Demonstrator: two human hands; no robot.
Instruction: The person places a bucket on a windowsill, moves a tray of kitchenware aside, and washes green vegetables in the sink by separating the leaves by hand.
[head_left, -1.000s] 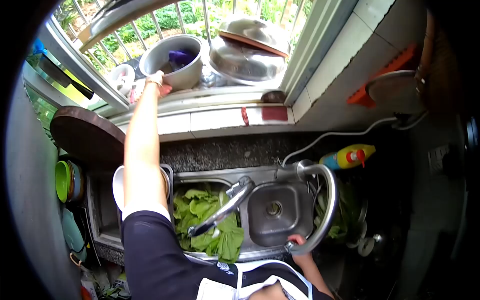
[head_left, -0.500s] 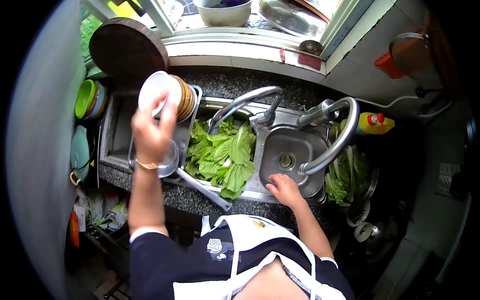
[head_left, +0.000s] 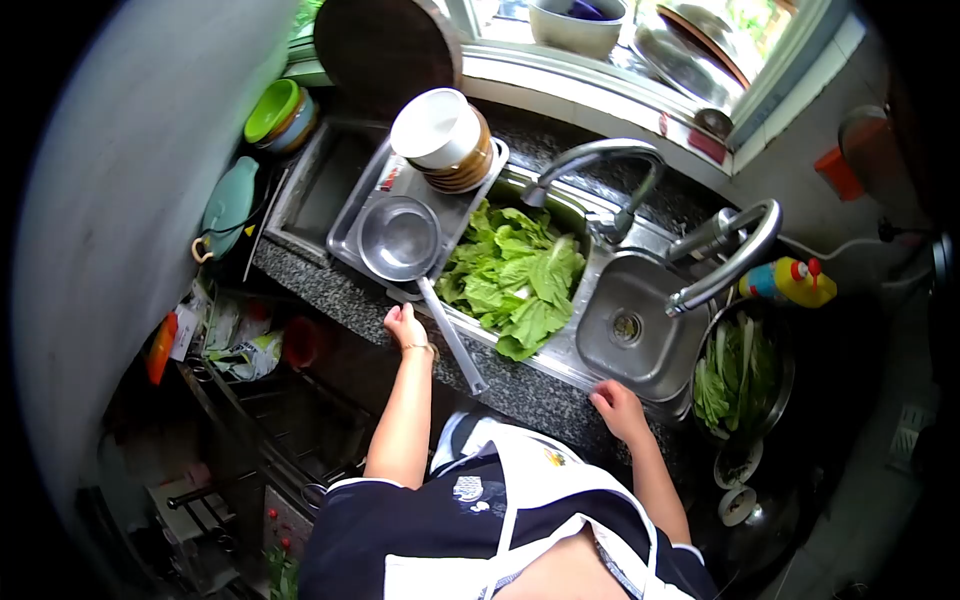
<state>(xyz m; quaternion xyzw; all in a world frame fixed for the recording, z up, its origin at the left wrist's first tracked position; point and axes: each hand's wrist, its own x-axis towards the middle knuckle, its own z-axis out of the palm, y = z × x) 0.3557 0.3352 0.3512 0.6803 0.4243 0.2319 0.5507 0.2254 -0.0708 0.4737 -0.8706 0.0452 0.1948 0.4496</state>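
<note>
My left hand (head_left: 407, 328) hangs beside the counter's front edge with its fingers curled in and nothing visible in them. Just above it, a metal ladle (head_left: 400, 238) with a long handle lies across the metal tray (head_left: 345, 225). A white bowl (head_left: 436, 125) tops a stack of brown bowls (head_left: 466, 172) at the tray's far end. My right hand (head_left: 622, 410) is at the front rim of the small sink (head_left: 655, 335), fingers loosely bent and holding nothing I can see. Leafy greens (head_left: 520, 275) fill the larger basin between the hands.
Two curved faucets, one (head_left: 600, 150) over the greens and another (head_left: 755, 240) over the small sink, rise behind. More greens (head_left: 738, 370) sit in a bowl at right, near a yellow bottle (head_left: 800, 283). A round wooden board (head_left: 385, 50) leans by the window.
My left hand has let go of the white bowl on the stack and drawn back to the counter's front edge. My right hand has pulled back to the sink's rim. The view has shifted.
</note>
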